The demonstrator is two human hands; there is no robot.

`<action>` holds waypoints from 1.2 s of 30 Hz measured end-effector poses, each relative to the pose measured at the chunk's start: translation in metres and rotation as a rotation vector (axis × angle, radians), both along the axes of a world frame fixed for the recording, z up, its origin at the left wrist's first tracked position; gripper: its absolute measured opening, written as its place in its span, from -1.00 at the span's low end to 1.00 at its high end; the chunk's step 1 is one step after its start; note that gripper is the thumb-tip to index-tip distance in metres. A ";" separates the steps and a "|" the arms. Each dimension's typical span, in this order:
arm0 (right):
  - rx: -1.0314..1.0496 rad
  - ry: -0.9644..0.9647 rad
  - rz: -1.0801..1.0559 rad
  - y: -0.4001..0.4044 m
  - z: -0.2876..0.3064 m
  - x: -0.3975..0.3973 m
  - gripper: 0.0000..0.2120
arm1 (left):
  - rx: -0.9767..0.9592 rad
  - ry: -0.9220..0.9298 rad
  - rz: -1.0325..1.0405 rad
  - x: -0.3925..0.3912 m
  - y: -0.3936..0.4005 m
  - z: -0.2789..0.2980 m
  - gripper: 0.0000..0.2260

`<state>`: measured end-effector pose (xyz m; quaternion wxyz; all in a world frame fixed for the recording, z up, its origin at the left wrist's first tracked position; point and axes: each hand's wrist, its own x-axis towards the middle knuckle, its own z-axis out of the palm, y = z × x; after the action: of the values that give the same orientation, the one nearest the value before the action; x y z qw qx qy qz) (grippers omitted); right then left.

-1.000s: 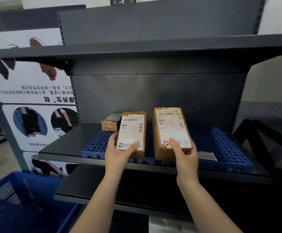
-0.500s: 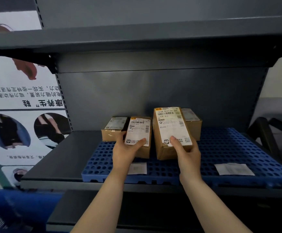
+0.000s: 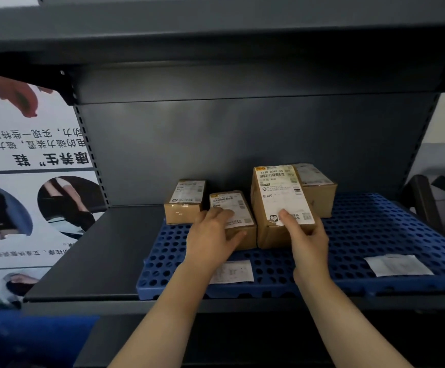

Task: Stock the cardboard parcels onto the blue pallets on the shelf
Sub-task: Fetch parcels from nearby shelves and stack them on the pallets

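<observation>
On the dark shelf [image 3: 96,251], the blue pallet [image 3: 362,235] carries 4 parcels. 2 sit at the back, one on the left [image 3: 184,201] and one on the right [image 3: 315,187]. Just in front, the right hand [image 3: 307,240] grips the tall parcel [image 3: 279,205], thumb on its label and fingers curled round its right side. Beside it, the left hand [image 3: 210,235] rests on the small parcel [image 3: 232,216], fingers nearly straight, thumb against its front. To finish well, I would slide both parcels back squarely against the rear ones, then let go.
</observation>
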<state>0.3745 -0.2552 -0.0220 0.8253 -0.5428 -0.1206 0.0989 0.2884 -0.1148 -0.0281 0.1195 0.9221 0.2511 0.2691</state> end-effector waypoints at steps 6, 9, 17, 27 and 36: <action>0.022 -0.002 0.000 0.006 0.001 0.002 -0.71 | 0.097 0.085 -0.008 0.021 0.019 0.004 -0.57; 0.036 -0.009 0.003 0.012 0.004 0.004 -0.69 | 0.154 0.132 -0.002 0.031 0.026 0.007 -0.60; 0.044 -0.023 -0.011 0.024 0.008 0.013 -0.61 | 0.166 0.208 0.033 0.054 0.039 0.008 -0.60; 0.043 -0.041 0.014 0.030 0.008 0.023 -0.67 | 0.142 0.096 0.006 0.063 0.049 0.009 -0.62; 0.135 -0.150 0.102 0.008 0.022 0.032 -0.60 | -0.475 -0.571 -0.345 0.053 -0.027 0.037 -0.65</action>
<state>0.4066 -0.2473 -0.0003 0.8425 -0.4852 -0.2156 0.0916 0.3418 -0.1420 0.0092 0.4373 0.7857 0.1048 0.4248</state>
